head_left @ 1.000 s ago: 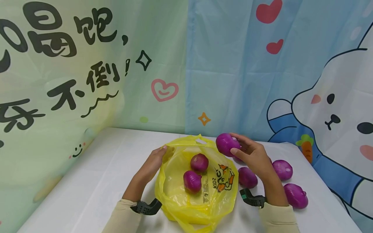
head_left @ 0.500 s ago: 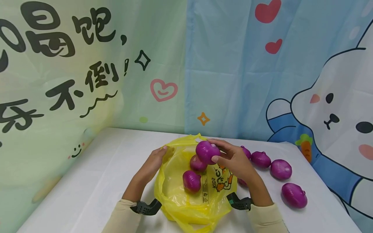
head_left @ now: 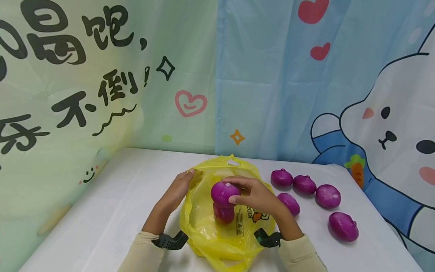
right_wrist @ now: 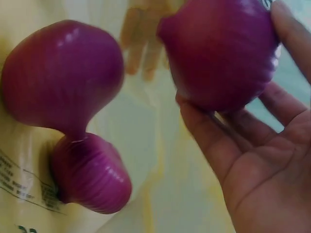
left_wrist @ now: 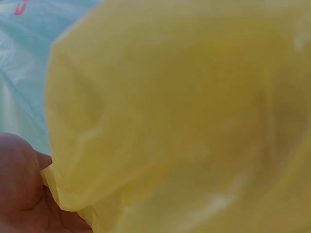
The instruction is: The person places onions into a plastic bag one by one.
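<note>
A yellow plastic bag (head_left: pixel 200 238) lies spread with its mouth toward me. My left hand (head_left: pixel 176 190) pinches the left side of its rim; in the left wrist view the yellow film (left_wrist: pixel 160 107) covers most of the picture, beside the thumb. Over the bag's opening, my right hand (head_left: pixel 256 194) grips a red onion (head_left: pixel 222 193) between thumb and fingers. Inside the bag, the right wrist view has one onion (right_wrist: pixel 63 73) touching a second onion (right_wrist: pixel 92 177), both apart from the held onion (right_wrist: pixel 218 53). From the head, the held one hides part of these.
Several loose onions lie right of the bag on the white table (head_left: pixel 112 211), among them a near onion (head_left: pixel 343 226) and a far onion (head_left: pixel 281 178). One onion (head_left: pixel 289 203) sits close by the right forearm. A printed cloth backdrop (head_left: pixel 265 94) stands behind.
My right hand has carried the onion leftward and down from the bag's right rim to over its middle. The left hand keeps its hold on the rim.
</note>
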Motion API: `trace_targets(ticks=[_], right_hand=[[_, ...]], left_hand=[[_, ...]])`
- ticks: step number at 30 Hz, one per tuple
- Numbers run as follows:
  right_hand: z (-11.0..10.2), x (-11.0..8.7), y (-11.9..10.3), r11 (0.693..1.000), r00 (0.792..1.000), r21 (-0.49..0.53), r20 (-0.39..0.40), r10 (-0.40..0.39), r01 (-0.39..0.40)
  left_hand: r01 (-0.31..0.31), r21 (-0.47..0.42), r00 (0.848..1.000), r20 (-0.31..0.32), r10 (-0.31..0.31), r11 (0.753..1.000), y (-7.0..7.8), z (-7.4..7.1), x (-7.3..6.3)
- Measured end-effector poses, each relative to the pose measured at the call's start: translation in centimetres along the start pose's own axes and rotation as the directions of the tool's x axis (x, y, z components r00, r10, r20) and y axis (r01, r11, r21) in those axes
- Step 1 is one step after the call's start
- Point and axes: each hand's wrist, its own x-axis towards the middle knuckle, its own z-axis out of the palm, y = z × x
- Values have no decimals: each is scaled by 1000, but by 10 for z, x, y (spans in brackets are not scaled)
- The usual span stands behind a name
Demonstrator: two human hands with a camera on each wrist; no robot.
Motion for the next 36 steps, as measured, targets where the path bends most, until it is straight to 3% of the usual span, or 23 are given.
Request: trace_targets(ticks=[8, 12, 21, 29, 36], right_hand=[[3, 4, 11, 991, 993, -106, -91, 75, -85], [5, 6, 17, 978, 990, -177, -99, 96, -113], [14, 10, 27, 948, 995, -300, -31, 97, -102], [23, 12, 32, 945, 992, -322, 89, 92, -59], [27, 12, 36, 942, 982, -321, 126, 144, -97]], left_hand=[[6, 7, 1000, 4, -6, 1000, 1, 0, -1], [10, -6, 1000, -8, -10, 1000, 0, 1, 0], [-2, 0, 1000, 6, 2, 1000, -1, 1, 0], [-2, 1, 1000, -9, 2, 1000, -1, 2, 0], [-4, 2, 1000, -16, 4, 1000, -2, 3, 1]])
